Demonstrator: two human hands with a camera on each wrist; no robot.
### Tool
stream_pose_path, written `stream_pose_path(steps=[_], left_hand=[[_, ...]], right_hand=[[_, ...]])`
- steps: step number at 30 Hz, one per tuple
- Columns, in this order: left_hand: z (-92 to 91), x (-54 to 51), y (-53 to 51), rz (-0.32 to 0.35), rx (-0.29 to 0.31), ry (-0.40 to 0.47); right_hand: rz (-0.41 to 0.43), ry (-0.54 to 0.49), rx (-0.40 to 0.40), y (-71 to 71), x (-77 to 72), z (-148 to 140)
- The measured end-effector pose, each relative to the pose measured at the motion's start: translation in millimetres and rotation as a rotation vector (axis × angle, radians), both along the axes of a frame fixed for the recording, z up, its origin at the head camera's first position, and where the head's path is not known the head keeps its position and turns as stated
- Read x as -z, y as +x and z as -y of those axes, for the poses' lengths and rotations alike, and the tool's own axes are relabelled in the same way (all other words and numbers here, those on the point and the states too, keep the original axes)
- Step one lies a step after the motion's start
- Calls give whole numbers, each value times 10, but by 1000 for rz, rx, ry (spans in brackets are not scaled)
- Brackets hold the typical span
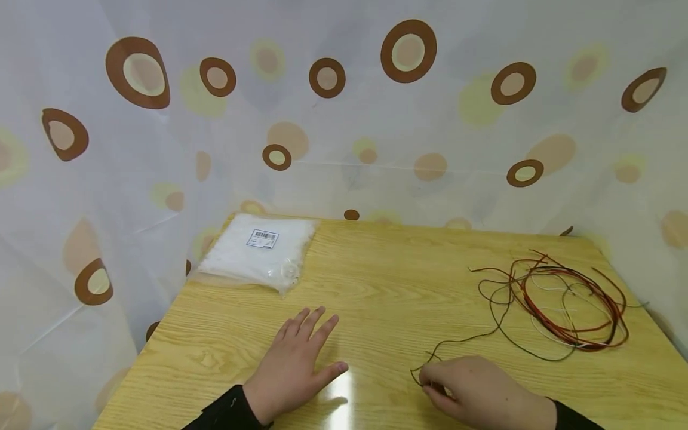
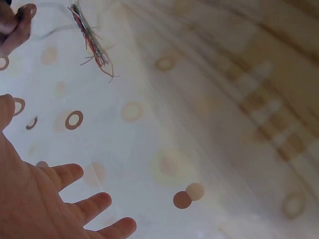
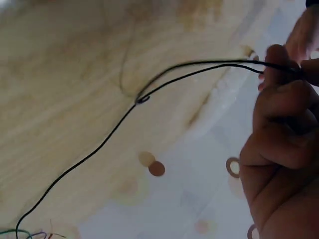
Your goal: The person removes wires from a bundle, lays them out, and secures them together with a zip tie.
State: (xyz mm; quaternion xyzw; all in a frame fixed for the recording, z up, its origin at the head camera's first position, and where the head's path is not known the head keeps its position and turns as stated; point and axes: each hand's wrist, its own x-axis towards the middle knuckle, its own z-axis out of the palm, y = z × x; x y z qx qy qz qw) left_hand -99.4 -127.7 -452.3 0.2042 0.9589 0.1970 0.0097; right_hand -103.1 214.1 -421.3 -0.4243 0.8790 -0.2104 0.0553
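Note:
My right hand (image 1: 481, 388) pinches a thin dark wire (image 1: 463, 341) between thumb and fingers near the table's front. In the right wrist view the wire (image 3: 82, 163) doubles into a narrow loop whose end goes into the fingertips. From there it runs back to a loose coil of wires (image 1: 591, 345) in red, black, white and yellowish tones at the right. My left hand (image 1: 295, 361) is spread over the table with nothing in it. Its fingers (image 2: 92, 206) look straight and apart in the left wrist view. Whether it touches the table I cannot tell.
A clear plastic bag (image 1: 252, 254) of white contents, with a printed label (image 1: 263, 239), lies at the back left of the wood-grain table (image 1: 376, 275). A patterned curtain (image 1: 355, 119) hangs behind the table and along both sides.

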Motion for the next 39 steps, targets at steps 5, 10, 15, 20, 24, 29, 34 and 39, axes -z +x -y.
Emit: stream_pose_path(steps=[5, 10, 15, 20, 24, 29, 34, 39], left_hand=[[-14, 6, 8, 12, 3, 6], [3, 9, 22, 14, -5, 2], [15, 9, 40, 11, -6, 8], [22, 2, 57, 10, -13, 10], [30, -4, 64, -4, -18, 2], [22, -8, 64, 2, -8, 2], [24, -14, 68, 10, -7, -3], [27, -16, 74, 5, -8, -5]], right_hand=[[133, 159, -54, 78, 196, 54], [150, 189, 2, 77, 191, 5], [161, 137, 296, -69, 14, -121], [110, 137, 597, -409, -92, -500], [74, 213, 697, -734, -15, -991], [49, 316, 724, -905, 146, -1339], [34, 307, 763, -964, 253, -1398], [31, 301, 772, -1021, 332, -1430]])
